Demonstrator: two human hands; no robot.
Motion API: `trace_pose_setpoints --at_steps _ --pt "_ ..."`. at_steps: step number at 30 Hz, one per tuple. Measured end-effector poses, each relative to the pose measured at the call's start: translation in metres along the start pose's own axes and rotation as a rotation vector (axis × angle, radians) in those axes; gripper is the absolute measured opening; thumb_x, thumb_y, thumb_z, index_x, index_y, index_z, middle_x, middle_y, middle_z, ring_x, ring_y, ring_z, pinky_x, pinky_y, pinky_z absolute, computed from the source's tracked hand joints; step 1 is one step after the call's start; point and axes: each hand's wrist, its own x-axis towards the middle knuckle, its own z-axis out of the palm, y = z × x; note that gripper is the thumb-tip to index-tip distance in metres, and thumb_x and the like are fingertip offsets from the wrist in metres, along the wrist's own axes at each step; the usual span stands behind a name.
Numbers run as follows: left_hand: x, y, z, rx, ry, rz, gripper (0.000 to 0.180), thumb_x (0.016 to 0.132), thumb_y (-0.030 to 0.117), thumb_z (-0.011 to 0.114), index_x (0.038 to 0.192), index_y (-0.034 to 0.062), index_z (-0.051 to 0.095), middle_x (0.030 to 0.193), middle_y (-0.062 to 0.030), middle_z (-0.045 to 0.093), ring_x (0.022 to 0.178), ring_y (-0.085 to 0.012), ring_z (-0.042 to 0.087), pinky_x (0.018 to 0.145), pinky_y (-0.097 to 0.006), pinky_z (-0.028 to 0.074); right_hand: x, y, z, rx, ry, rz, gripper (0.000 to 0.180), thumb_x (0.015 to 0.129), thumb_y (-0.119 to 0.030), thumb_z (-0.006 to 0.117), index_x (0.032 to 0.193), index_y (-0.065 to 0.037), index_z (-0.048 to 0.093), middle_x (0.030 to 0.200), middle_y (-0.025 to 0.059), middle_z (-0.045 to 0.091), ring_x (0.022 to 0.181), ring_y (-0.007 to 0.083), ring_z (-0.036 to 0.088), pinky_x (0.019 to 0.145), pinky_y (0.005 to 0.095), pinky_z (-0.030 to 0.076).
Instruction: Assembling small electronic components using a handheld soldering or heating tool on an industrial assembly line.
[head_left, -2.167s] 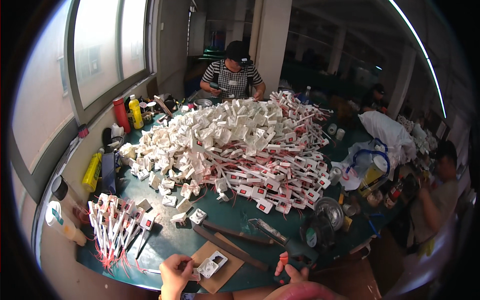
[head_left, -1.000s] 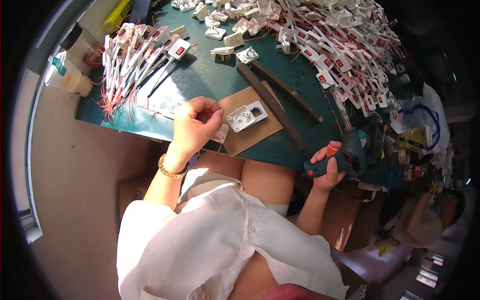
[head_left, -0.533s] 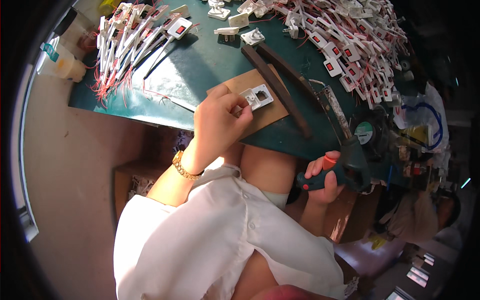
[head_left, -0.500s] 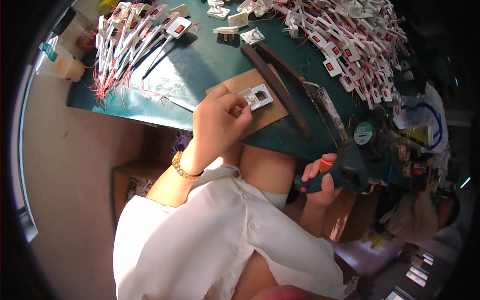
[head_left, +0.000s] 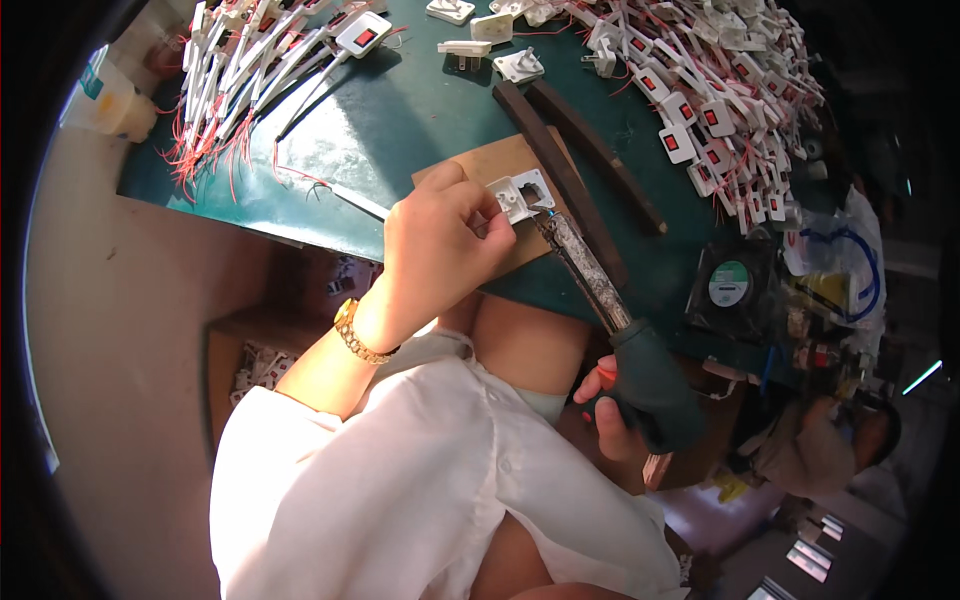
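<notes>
Partly sunlit green tabletop, floor apparently glossy

Legible wording: we can make out none. Markings, as we find them: one round label in green and white, on the hub of a black square-framed fan; its short line of print is too small for us to read. One teal label, on a pale translucent bottle at the left edge; lettering indistinct to us. One small red printed mark, on a clear plastic bag; blurred beyond our reading.
</notes>
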Motion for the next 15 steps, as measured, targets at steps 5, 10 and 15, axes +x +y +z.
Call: trace_pose_setpoints --at_steps 5,10,15 --pt "0.0 0.0 0.002 -0.031 0.011 0.0 0.007 0.069 0.009 0.071 0.068 0.0065 0.064 0.072 -0.0046 0.056 0.057 -0.0223 0.06 0.053 -0.036 0.049 -0.005 0.0 0.007 -0.43 -0.057 0.021 0.015 0.077 -0.005 0.064 0.092 -0.002 0.064 0.078 0.0068 0.066 0.064 0.0191 0.063 0.06 0.0283 0.051" --pt "-0.002 -0.003 0.003 -0.042 0.035 0.019 0.007 0.069 0.009 0.071 0.068 0.0069 0.064 0.072 -0.0047 0.056 0.057 -0.0226 0.06 0.052 -0.036 0.049 0.009 0.001 0.008 -0.055 0.01 0.142 0.024 0.079 -0.004 0.063 0.102 -0.001 0.06 0.081 0.0085 0.064 0.064 0.0176 0.061 0.058 0.0277 0.05" --pt "0.0 -0.004 0.003 -0.005 0.034 0.053 0.008 0.068 0.01 0.071 0.067 0.0071 0.064 0.071 -0.0054 0.055 0.057 -0.0244 0.06 0.052 -0.036 0.049 0.001 0.01 0.01 -0.032 -0.021 -0.015 0.03 0.085 0.001 0.059 0.115 0.003 0.052 0.086 0.0103 0.06 0.067 0.0145 0.058 0.06 0.0275 0.05"
